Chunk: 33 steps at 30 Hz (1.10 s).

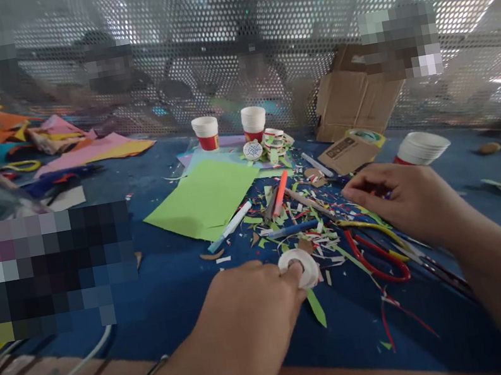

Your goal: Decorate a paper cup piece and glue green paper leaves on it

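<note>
Left forearm foremost, and the left hand has a white paper disc between pinched fingers! Rightward of them, the right hand's fingers curl nearly together, any hold hidden; red-handled scissors lie close by, so a hasty sweep could snag them.

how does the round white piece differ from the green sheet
The round white piece looks far smaller than the green sheet. The piece is white and round; the sheet is green with straight edges. The left hand holds the piece; the sheet lies unheld.
</note>
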Each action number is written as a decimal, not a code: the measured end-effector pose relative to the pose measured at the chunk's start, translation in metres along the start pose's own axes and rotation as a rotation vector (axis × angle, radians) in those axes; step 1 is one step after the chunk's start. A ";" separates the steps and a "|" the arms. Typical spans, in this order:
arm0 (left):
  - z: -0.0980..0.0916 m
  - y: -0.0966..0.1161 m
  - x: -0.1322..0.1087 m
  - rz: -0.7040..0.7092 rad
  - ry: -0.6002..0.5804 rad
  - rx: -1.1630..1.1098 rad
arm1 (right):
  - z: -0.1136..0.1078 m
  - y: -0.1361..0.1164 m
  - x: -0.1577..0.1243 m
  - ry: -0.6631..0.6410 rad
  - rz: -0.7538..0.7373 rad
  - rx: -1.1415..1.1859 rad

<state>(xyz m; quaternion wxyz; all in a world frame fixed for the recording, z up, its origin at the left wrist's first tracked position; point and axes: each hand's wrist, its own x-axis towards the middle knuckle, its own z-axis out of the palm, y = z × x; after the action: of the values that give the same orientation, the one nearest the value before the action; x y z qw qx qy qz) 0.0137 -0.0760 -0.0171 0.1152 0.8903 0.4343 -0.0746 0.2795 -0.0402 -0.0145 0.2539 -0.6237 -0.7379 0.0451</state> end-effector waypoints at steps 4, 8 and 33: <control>0.013 -0.004 0.000 0.020 0.085 -0.041 | -0.002 -0.002 0.000 -0.060 0.022 0.006; 0.022 -0.009 -0.002 0.030 0.094 -0.129 | -0.003 -0.004 -0.002 -0.074 0.011 0.009; 0.036 -0.017 -0.005 0.111 0.323 -0.266 | -0.004 -0.006 -0.004 0.051 -0.095 0.027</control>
<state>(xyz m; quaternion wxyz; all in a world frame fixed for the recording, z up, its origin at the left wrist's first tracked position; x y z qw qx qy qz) -0.0036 -0.0789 -0.0527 0.1645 0.8902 0.4033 0.1335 0.2756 -0.0458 -0.0101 0.2828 -0.5855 -0.7593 0.0269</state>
